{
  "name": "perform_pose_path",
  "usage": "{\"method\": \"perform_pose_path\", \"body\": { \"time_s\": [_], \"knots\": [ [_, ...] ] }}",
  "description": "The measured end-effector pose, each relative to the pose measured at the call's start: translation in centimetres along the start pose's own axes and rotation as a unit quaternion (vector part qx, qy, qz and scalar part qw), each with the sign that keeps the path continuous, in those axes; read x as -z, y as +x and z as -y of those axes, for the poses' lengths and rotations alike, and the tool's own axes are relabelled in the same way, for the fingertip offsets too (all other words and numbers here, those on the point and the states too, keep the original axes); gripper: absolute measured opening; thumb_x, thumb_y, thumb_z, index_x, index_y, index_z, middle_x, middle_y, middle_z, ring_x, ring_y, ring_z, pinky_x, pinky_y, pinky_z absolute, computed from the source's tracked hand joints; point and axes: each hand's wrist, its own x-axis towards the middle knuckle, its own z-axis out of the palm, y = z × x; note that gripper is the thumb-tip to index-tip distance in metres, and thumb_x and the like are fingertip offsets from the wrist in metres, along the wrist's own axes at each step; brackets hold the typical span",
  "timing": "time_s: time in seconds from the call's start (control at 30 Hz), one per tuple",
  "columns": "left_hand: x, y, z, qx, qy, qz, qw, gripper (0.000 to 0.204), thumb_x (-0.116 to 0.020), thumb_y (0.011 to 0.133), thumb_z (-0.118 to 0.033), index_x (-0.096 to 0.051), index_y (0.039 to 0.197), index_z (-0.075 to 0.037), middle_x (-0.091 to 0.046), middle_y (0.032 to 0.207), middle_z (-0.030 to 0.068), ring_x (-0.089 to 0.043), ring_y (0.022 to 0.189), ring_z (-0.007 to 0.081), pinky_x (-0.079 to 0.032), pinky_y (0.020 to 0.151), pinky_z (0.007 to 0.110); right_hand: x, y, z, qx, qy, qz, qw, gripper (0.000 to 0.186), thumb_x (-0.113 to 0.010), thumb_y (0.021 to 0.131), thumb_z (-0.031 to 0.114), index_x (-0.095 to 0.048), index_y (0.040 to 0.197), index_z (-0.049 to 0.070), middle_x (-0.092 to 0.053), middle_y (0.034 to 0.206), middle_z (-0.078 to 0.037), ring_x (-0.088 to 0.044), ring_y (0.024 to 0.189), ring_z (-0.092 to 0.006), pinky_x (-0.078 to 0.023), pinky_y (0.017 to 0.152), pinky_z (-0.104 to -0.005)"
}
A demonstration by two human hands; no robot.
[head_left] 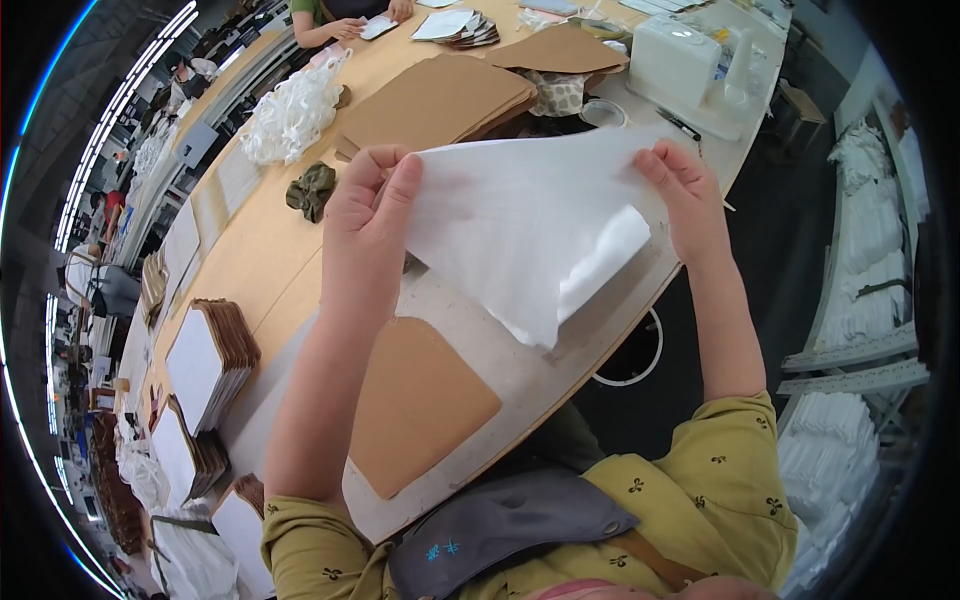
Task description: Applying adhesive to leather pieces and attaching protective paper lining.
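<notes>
A thin white cloth piece (500, 215) is stretched in the air between my two hands, its lower edge hanging loose and curling at the right. My left hand (372, 205) pinches its upper left corner between thumb and fingers. At the upper right corner, my right hand (682, 190) holds it in the same kind of pinch. Below the cloth, a brown cardboard template (425, 410) with a rounded top lies flat on a grey board (540, 385) at the table's near edge.
Brown cardboard sheets (430, 100) are piled beyond my hands, near a white sewing machine (675, 60). White strips (295, 110) and a dark green cloth bundle (312, 192) lie left. Stacks of white and brown pieces (215, 365) stand at my left. Across the table, another person's hands (350, 28) hold a pale piece.
</notes>
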Motion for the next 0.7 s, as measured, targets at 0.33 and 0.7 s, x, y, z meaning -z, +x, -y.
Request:
{"method": "perform_pose_path", "body": {
  "time_s": [0.33,0.7],
  "knots": [
    [1.8,0.7,7.4,0.21,0.001,-0.002,0.978,0.028,-0.056,0.105,-0.026,-0.062,0.126,-0.008,-0.067,0.102,-0.0012,-0.064,0.088,0.0064,-0.055,0.073,0.025,-1.5,2.4,-4.0,-0.106,0.015,0.034,0.994,0.021,-0.066,0.099,0.027,-0.069,0.1,0.007,-0.064,0.084,0.007,-0.055,0.074,-0.0011,-0.045,0.068,-0.0194],
    [3.0,1.1,10.5,0.275,-0.009,0.039,0.961,0.033,-0.061,0.102,-0.028,-0.063,0.127,-0.007,-0.069,0.109,0.0013,-0.067,0.094,0.0097,-0.058,0.083,0.029,-1.1,2.4,-6.1,-0.182,-0.027,0.1,0.978,0.041,-0.065,0.099,0.025,-0.061,0.136,0.009,-0.066,0.096,0.004,-0.059,0.092,-0.0081,-0.045,0.088,-0.0249]
  ]
}}
